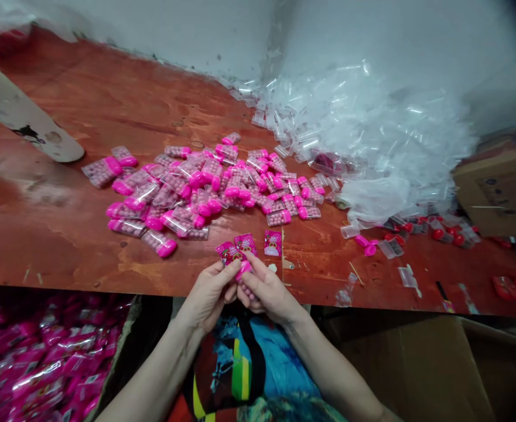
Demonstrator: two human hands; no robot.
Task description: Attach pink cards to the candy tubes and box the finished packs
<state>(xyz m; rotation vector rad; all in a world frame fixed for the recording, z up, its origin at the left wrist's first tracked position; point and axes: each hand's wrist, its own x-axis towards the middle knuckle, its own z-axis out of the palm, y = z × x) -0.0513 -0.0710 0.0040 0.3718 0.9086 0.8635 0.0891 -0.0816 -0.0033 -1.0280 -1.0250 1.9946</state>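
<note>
My left hand (208,292) and my right hand (266,290) meet at the near edge of the reddish wooden table (64,234). Together they pinch a small clear tube with a pink cap (243,271), fingers closed around it. Small pink printed stickers (235,248) lie just beyond my fingertips, with another pink sticker (273,242) to their right. A pile of several filled pink-capped tubes (196,190) lies farther out on the table.
A heap of empty clear tubes in plastic (363,135) fills the back right. Red-capped tubes (442,231) and a cardboard box (499,187) sit at the right. A box of pink packets (42,357) stands below left, another carton (416,363) below right.
</note>
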